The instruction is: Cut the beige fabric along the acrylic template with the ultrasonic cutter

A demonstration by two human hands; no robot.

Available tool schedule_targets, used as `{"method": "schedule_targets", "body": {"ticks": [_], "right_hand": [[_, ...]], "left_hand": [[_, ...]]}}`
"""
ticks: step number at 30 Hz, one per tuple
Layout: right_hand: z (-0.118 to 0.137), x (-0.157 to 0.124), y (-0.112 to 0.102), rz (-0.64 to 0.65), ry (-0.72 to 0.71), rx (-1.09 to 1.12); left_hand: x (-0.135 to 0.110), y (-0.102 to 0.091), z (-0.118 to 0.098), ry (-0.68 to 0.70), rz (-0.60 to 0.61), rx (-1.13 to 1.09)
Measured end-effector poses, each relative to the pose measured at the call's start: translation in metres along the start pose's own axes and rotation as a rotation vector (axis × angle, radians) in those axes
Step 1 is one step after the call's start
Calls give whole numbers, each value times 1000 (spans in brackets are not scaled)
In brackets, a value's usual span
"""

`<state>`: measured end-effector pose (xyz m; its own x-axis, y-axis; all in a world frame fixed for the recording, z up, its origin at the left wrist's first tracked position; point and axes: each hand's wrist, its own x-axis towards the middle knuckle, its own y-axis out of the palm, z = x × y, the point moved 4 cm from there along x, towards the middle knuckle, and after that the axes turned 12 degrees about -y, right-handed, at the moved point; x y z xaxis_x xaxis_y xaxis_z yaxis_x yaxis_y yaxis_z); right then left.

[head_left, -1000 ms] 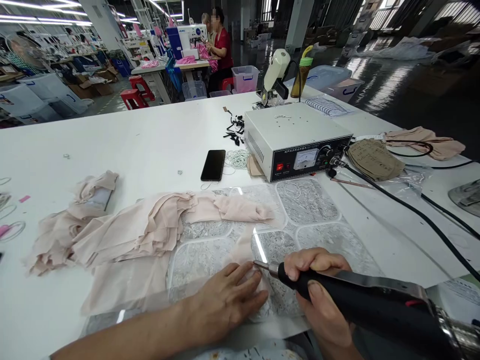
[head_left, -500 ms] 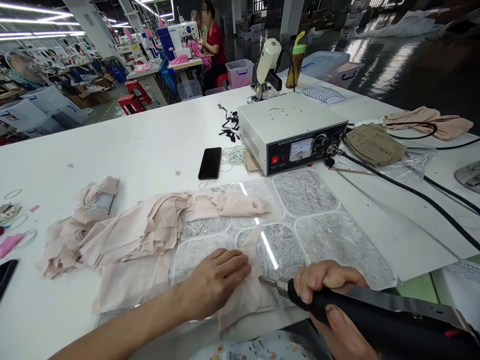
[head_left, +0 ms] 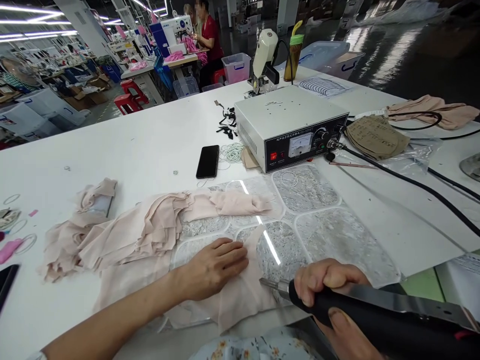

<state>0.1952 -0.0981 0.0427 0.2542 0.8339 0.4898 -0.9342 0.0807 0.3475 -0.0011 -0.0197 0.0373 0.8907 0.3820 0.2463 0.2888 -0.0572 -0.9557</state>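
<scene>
Thin, pale pink cloth piece [head_left: 243, 302] lies on the near part of the work surface, matte and faintly sheer, tapering to a narrow point at its far end and widening towards a loose, uneven near edge with soft creases. The left hand [head_left: 215, 267] rests on it palm down, fingers close together and slightly bent, pressing rather than pinching. The right hand [head_left: 332, 287] has its fingers curled firmly round a smooth black handheld tool [head_left: 382, 315] with a flat metal lever along its top. Its narrow metal tip [head_left: 272, 284] sits at the right edge of the cloth; whether they touch, I cannot tell.

Underneath is a glossy clear mat with a grey, stone-like pattern in rounded panels [head_left: 330, 245]. Beyond the left forearm, a rumpled heap of layered pink fabric [head_left: 138, 230] shows ruffled, stacked edges, with a bunched strip running right across the mat. Farther off lie a flat black phone [head_left: 208, 161] and a boxy pale metal control unit [head_left: 292, 115] with a black front panel. Behind it stands a brownish bottle with a green lid [head_left: 293, 57].
</scene>
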Motion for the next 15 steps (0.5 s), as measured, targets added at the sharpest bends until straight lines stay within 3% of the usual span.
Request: {"method": "schedule_targets", "body": {"ticks": [5,11,15], "right_hand": [[-2,-1,-1,11,16,8],[0,0,-1,-14,12,-5],[1,-1,-1,-2,23,-12]], "left_hand": [[5,-3,1,20,25,-34],[19,0,12,132,186,-104],[21,0,17,135,233,-138]]}}
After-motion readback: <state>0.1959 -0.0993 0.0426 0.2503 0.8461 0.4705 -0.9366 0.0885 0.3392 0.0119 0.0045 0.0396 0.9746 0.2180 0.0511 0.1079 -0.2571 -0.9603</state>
